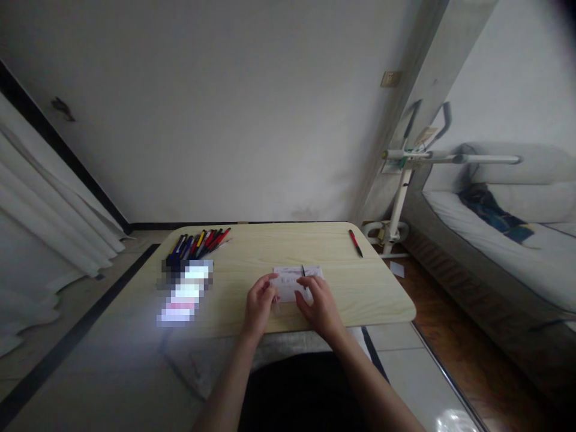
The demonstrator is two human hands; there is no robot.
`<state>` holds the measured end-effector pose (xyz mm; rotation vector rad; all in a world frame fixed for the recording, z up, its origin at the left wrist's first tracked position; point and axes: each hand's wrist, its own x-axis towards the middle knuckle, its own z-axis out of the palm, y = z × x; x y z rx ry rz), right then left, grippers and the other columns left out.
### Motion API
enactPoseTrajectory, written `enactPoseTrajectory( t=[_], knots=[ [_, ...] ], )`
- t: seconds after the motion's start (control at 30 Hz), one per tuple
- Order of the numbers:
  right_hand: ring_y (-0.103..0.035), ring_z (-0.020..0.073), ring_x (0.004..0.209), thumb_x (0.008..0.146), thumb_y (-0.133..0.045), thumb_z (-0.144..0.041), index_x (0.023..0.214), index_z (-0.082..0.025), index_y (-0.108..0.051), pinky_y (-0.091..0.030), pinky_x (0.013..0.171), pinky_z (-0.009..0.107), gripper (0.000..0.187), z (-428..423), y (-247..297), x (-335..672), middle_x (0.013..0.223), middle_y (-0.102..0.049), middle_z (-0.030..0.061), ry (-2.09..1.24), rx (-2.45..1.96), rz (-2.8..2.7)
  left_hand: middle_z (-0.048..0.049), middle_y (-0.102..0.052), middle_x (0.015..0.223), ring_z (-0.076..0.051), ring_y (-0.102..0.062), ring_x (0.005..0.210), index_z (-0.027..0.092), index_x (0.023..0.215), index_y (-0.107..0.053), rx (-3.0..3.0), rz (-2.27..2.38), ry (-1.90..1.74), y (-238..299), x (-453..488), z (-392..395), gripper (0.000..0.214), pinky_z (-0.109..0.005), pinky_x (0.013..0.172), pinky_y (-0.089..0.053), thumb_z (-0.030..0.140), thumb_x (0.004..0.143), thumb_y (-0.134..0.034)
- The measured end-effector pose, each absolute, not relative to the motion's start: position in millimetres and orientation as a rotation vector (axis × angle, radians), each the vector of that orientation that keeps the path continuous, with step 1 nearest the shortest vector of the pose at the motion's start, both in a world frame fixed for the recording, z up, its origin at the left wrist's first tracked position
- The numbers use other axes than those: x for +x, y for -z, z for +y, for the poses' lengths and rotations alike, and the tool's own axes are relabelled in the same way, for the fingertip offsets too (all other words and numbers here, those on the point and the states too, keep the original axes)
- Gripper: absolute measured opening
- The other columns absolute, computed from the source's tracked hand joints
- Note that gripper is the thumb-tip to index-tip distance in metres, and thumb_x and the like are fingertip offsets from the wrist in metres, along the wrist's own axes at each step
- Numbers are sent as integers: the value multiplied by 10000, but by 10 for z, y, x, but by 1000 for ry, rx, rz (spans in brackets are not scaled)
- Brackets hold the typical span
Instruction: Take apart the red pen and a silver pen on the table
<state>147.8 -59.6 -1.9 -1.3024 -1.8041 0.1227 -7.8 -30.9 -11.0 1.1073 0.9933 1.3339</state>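
A white sheet of paper (288, 291) with faint print or writing lies near the front of the table, between my hands. Across its upper right part rests a thin dark stick (303, 272), perhaps a pen or a refill. My left hand (260, 302) is at the paper's left edge, thumb and fingers pinched together. Something small and partly clear shows below the fingertips, too blurred to name. My right hand (320, 305) hovers over the paper's right side, thumb and forefinger apart, the forefinger close to the dark stick.
Several pens and markers (202, 243) lie bunched at the table's back left. In front of them is a lit, pixelated screen (186, 294). One red and black pen (355, 243) lies at the back right of the pale wooden table (378, 294). An exercise bike (398, 204) stands beyond.
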Motion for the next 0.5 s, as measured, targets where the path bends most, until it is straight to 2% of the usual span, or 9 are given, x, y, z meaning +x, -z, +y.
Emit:
enactPoseTrajectory(
  t=[0.27,0.5],
  knots=[
    [-518,186,881,787,-525,-139,959,-214,-630,-378,801,301,215,-211,-165,1500,897,-584,56,-105,-1498,-2139,31,-524,581,-84,-476,516,126,1002,-547,1011,944,-1421,91,-71,-308,331,-207,533,-382,311,728,-555],
    [-524,197,882,811,-539,-274,973,-228,-649,-364,794,302,201,-72,-160,1359,884,-595,67,-95,-1623,-2233,32,-532,581,-84,-477,512,128,1005,-532,1027,925,-1421,102,-74,-307,313,-209,533,-375,294,739,-541]
  ],
)
